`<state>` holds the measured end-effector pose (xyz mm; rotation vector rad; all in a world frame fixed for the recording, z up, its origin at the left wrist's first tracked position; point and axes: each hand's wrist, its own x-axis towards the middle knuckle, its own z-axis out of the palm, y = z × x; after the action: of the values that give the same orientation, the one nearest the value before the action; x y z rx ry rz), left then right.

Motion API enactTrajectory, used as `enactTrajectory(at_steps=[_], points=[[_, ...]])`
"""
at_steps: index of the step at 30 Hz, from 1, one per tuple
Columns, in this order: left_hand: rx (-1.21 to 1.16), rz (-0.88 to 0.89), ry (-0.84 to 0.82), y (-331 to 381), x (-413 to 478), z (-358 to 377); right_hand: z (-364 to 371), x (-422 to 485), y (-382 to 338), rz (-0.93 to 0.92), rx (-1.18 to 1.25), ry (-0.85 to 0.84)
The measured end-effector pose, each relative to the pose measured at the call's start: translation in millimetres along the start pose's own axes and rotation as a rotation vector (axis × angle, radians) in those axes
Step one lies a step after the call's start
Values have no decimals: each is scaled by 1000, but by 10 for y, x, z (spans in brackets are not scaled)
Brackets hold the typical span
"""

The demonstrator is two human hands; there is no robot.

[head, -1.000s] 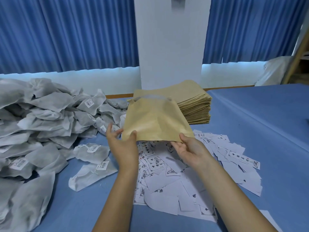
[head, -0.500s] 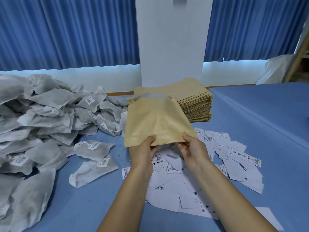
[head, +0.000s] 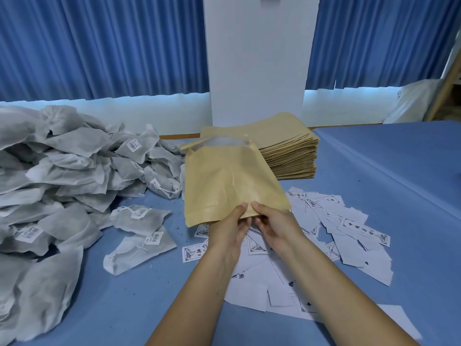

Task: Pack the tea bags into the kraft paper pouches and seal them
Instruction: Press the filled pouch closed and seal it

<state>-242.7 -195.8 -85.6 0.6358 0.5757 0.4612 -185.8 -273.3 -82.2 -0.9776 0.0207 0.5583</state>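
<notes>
I see a matt kraft paper pouch (head: 229,181), fibrous grey non-woven tea bags (head: 62,171), and a smooth blue tablecloth (head: 374,171).

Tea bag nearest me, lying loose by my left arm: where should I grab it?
Probably pinch the tea bag by its crumpled left end, coming from above with the left hand. It lies flat on the table, clear of the pile, and that end looks raised.

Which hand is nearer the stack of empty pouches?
Right. The right hand pinches the lower edge of the held pouch, in front of the stack; the left hand pinches beside it, farther left.
</notes>
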Motion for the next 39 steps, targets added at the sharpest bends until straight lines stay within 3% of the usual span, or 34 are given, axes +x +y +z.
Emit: enactTrajectory(at_steps=[7,13,19,39], points=[[106,111,23,-7,-11,0,19,-26,29,19,-23,-51],[12,235,84,63,15,-35,31,-20,49,-37,-5,-14],[74,248,42,-2,-8,-26,30,-59,61,-52,-45,-136],[77,315,173,89,34,-82,58,-82,99,-72,-8,-88]])
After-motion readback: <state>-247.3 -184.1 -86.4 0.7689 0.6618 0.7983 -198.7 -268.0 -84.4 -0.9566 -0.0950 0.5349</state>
